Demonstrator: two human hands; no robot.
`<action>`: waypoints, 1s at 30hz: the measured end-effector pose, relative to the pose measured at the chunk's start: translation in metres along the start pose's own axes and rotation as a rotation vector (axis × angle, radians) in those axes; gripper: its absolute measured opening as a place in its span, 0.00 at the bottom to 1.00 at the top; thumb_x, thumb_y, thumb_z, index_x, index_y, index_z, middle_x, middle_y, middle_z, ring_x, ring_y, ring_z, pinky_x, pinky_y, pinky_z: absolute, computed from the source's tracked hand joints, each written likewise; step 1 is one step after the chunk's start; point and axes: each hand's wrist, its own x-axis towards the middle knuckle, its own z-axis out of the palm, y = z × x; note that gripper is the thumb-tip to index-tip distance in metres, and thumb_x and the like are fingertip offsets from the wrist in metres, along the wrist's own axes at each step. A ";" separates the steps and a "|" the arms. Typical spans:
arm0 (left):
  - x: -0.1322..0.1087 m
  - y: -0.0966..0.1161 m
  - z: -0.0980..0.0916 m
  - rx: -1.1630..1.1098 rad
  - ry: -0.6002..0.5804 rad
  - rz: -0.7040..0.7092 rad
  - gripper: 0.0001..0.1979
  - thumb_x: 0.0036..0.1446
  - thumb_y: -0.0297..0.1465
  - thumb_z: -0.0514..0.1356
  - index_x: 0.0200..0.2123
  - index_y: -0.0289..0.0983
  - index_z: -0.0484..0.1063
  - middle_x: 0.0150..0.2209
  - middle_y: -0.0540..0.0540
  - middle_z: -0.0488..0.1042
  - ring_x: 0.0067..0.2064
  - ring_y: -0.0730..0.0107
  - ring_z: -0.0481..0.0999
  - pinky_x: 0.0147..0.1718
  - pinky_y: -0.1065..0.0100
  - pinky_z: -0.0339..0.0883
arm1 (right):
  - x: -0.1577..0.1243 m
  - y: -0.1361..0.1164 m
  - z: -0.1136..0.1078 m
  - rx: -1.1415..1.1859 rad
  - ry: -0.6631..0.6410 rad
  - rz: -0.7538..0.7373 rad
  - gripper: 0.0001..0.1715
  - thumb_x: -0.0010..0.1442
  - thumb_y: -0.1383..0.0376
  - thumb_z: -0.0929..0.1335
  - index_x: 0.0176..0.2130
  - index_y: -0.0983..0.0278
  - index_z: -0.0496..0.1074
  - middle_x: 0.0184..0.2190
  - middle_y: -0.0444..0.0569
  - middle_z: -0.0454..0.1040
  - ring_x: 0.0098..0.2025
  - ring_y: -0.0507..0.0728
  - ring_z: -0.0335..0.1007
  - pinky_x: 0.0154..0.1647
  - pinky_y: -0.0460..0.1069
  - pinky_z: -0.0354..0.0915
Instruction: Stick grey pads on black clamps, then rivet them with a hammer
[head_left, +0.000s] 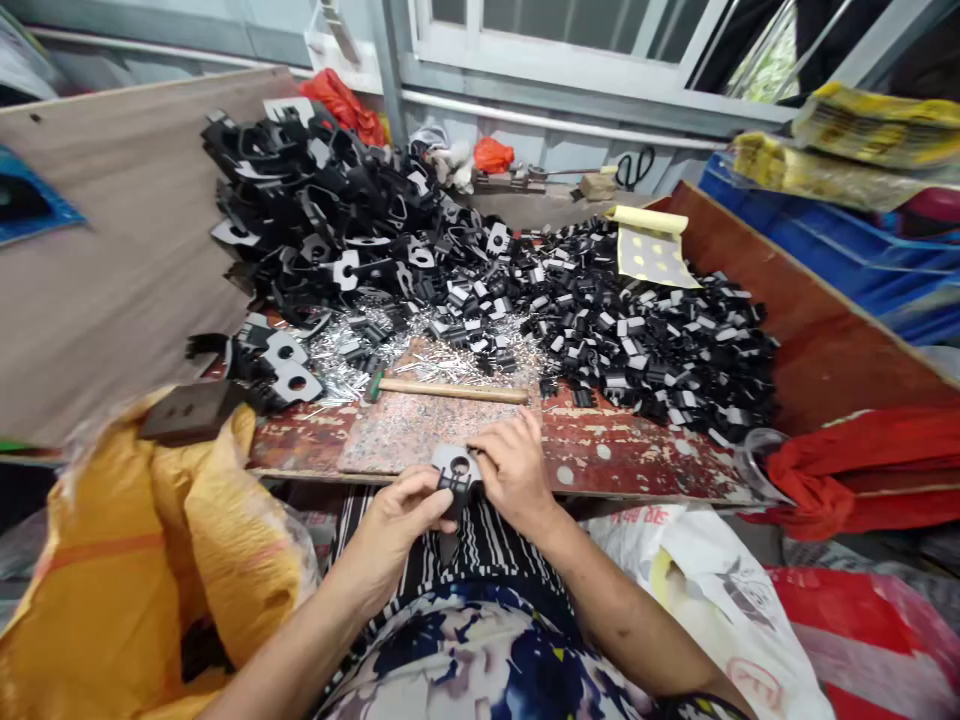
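Observation:
Just over the front edge of the worktable, my left hand (409, 510) pinches a black plastic part with a light grey, holed face (448, 458). Its thumb lies across the small black clip piece at the part's middle. My right hand (517, 470) is closed, its curled fingertips against the part's right edge. Whether a small pin is also between those fingers cannot be seen. Beyond the hands, a hammer (454, 390) with a wooden handle and green head lies across a speckled board (397, 430). Behind it are many loose silvery pins (442, 362).
Larger black parts (300, 220) are heaped at the back left, small black clips (645, 340) at the right. A yellow-backed sheet (652, 250) lies on the clips. Wooden side panels (112, 250) bound the table. A yellow sack (112, 560) stands left, a white bag (720, 600) right.

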 end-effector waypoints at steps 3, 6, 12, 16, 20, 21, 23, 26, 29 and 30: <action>0.004 0.000 0.009 -0.038 -0.006 0.017 0.17 0.46 0.42 0.77 0.28 0.35 0.81 0.41 0.45 0.69 0.39 0.69 0.68 0.33 0.70 0.78 | 0.005 0.001 0.000 0.121 0.103 0.100 0.10 0.64 0.71 0.68 0.39 0.57 0.78 0.35 0.44 0.81 0.42 0.58 0.75 0.70 0.68 0.54; 0.006 0.000 0.014 -0.113 -0.017 0.032 0.17 0.47 0.42 0.77 0.30 0.35 0.82 0.39 0.46 0.69 0.37 0.70 0.69 0.33 0.70 0.78 | 0.009 -0.003 -0.007 0.183 0.113 0.089 0.09 0.62 0.71 0.69 0.37 0.57 0.78 0.31 0.43 0.79 0.38 0.57 0.75 0.69 0.68 0.57; 0.009 -0.001 0.017 -0.221 -0.061 0.067 0.15 0.50 0.40 0.76 0.33 0.34 0.83 0.38 0.45 0.72 0.37 0.72 0.72 0.35 0.71 0.78 | 0.005 -0.023 -0.009 0.226 0.068 0.047 0.17 0.60 0.76 0.66 0.40 0.57 0.80 0.31 0.41 0.79 0.35 0.55 0.76 0.72 0.70 0.53; 0.010 -0.001 0.012 -0.203 -0.066 0.078 0.14 0.52 0.40 0.75 0.33 0.34 0.83 0.39 0.45 0.72 0.37 0.72 0.73 0.35 0.71 0.78 | 0.002 -0.026 -0.005 0.233 0.023 0.067 0.21 0.63 0.75 0.63 0.43 0.56 0.81 0.33 0.42 0.79 0.36 0.55 0.76 0.73 0.71 0.50; 0.009 0.001 0.009 -0.148 -0.039 0.105 0.15 0.52 0.40 0.75 0.33 0.34 0.83 0.40 0.44 0.71 0.38 0.70 0.73 0.33 0.70 0.78 | 0.003 -0.026 0.000 0.289 0.000 0.185 0.18 0.65 0.74 0.65 0.42 0.56 0.81 0.31 0.42 0.79 0.33 0.54 0.75 0.71 0.70 0.53; 0.008 0.001 0.008 -0.141 -0.034 0.114 0.15 0.51 0.40 0.75 0.33 0.34 0.84 0.41 0.44 0.71 0.39 0.69 0.73 0.33 0.70 0.79 | 0.003 -0.027 0.001 0.293 -0.001 0.192 0.17 0.65 0.73 0.65 0.42 0.57 0.81 0.31 0.41 0.78 0.33 0.53 0.75 0.71 0.70 0.54; 0.007 0.000 0.007 -0.142 -0.037 0.134 0.15 0.52 0.41 0.74 0.33 0.34 0.84 0.41 0.44 0.70 0.39 0.68 0.73 0.32 0.70 0.79 | 0.002 -0.028 0.003 0.266 -0.018 0.142 0.17 0.66 0.73 0.64 0.44 0.57 0.80 0.31 0.42 0.77 0.34 0.54 0.74 0.71 0.70 0.53; 0.007 -0.003 0.004 -0.154 -0.055 0.161 0.16 0.53 0.43 0.73 0.32 0.34 0.84 0.40 0.44 0.69 0.38 0.69 0.72 0.32 0.70 0.78 | -0.001 -0.029 0.005 0.214 -0.047 0.021 0.22 0.66 0.74 0.62 0.51 0.58 0.78 0.35 0.45 0.78 0.39 0.57 0.75 0.72 0.72 0.51; 0.010 -0.006 -0.002 -0.104 -0.027 0.191 0.16 0.53 0.44 0.73 0.32 0.35 0.84 0.41 0.43 0.68 0.38 0.68 0.72 0.31 0.70 0.79 | -0.006 -0.032 0.009 0.291 -0.088 0.016 0.26 0.67 0.74 0.61 0.56 0.56 0.75 0.38 0.47 0.78 0.42 0.57 0.75 0.71 0.71 0.53; 0.011 -0.007 -0.003 -0.078 -0.005 0.204 0.16 0.52 0.44 0.74 0.32 0.35 0.84 0.43 0.43 0.67 0.39 0.67 0.72 0.30 0.69 0.79 | -0.008 -0.033 0.010 0.337 -0.113 0.045 0.26 0.68 0.74 0.61 0.57 0.56 0.75 0.38 0.46 0.78 0.42 0.57 0.76 0.71 0.70 0.56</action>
